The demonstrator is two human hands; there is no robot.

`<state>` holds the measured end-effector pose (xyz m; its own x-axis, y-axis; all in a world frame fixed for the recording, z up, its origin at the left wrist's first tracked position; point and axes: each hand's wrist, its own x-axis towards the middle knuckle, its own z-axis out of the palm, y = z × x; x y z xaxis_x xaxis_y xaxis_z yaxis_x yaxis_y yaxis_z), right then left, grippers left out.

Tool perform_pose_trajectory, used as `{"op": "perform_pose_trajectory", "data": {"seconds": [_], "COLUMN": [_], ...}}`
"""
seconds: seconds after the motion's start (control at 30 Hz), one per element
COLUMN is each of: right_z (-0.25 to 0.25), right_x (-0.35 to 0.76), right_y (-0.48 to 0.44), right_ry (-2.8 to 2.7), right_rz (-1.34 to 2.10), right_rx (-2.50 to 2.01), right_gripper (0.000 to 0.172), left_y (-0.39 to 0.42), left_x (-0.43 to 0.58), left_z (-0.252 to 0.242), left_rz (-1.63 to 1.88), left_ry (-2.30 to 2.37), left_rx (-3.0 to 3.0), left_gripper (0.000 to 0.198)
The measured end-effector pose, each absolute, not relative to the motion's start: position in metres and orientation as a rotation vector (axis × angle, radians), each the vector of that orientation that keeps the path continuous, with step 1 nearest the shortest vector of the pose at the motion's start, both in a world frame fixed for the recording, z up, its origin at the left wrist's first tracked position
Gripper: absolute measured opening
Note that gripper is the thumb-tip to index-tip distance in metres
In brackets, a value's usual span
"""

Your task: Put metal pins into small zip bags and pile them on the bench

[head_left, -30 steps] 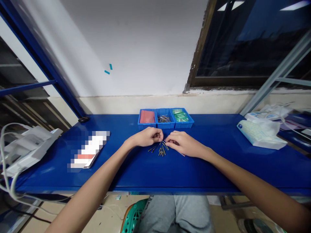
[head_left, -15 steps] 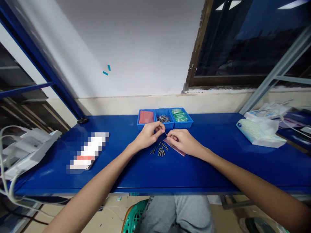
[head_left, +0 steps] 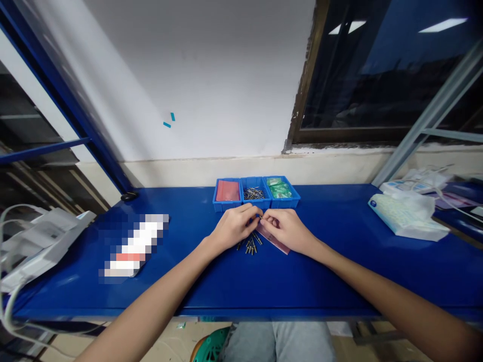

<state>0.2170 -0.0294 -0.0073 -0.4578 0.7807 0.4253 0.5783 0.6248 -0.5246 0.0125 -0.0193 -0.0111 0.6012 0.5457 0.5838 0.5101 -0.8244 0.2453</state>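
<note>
On the table (head_left: 211,291), from the loose pins (head_left: 251,247): three bins (head_left: 264,204) at twelve o'clock, more pins (head_left: 254,193) in the middle; bag (head_left: 278,244) at three, partly under the right hand (head_left: 290,229); tissues (head_left: 409,217) beyond; power strip (head_left: 56,246) at nine

The bare left forearm (head_left: 162,297) and right forearm (head_left: 372,281) slant inward from the lower corners. The left hand (head_left: 237,227) and right hand (head_left: 290,229) face each other, fingers bent, fingertips close together; whether either pinch is fully closed is hard to tell.

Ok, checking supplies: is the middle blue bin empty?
No, partly filled: thin metal pieces lie in the middle blue bin, with its back wall showing above them.
</note>
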Motion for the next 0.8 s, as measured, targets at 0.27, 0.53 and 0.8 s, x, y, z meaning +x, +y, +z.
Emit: {"op": "perform_pose_trajectory", "data": {"seconds": [0.27,0.53,0.8], "right_z": [-0.0028,-0.0013,-0.0026], "right_x": [0.2159,0.2159,0.2164], "right_y": [-0.0331,-0.0328,-0.0331], "right_ry": [-2.198,-2.19,-2.215], "right_rz": [0.419,0.417,0.421], "right_rx": [-1.044,-1.019,-1.022], "right_gripper": [0.018,0.019,0.018], "left_y": [-0.0213,-0.0222,-0.0218], "left_x": [0.0128,0.0135,0.0139], "left_z": [-0.0089,-0.0088,-0.009], "left_rz": [1.069,1.109,1.107], "left_ry": [0.938,1.004,0.999], "left_rx": [2.767,2.696,2.689], "left_gripper": [0.011,0.01,0.01]}}
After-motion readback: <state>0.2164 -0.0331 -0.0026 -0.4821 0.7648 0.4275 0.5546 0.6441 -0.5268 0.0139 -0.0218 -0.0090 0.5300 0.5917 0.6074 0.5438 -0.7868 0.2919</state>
